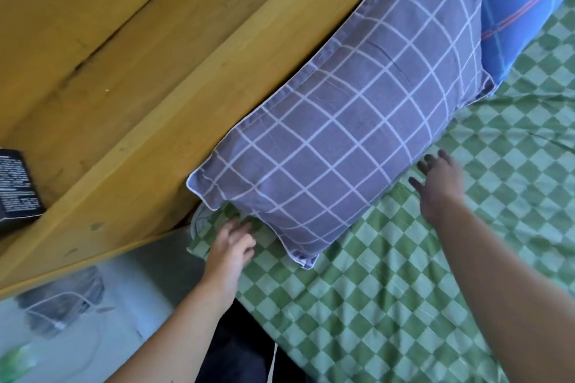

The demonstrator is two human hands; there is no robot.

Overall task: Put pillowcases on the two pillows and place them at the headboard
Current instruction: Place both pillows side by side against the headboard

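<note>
A pillow in a grey-purple case with white grid lines [351, 121] lies along the yellow wooden headboard [149, 78] on the green checked sheet [389, 274]. Beyond it, at the top right, a second pillow in a blue case with thin coloured lines [522, 12] also leans by the headboard. My left hand [231, 246] hovers with loosely spread fingers just off the grid pillow's near corner. On the sheet beside the pillow's long edge, my right hand [438, 186] has straight, spread fingers. Neither hand holds anything.
A dark box with small print [17, 186] sits on the headboard's ledge at the left. Below it the pale floor [124, 320] shows beside the bed, with a grey blurred object [59, 301]. Dark clothing [236, 348] is at the bed's edge.
</note>
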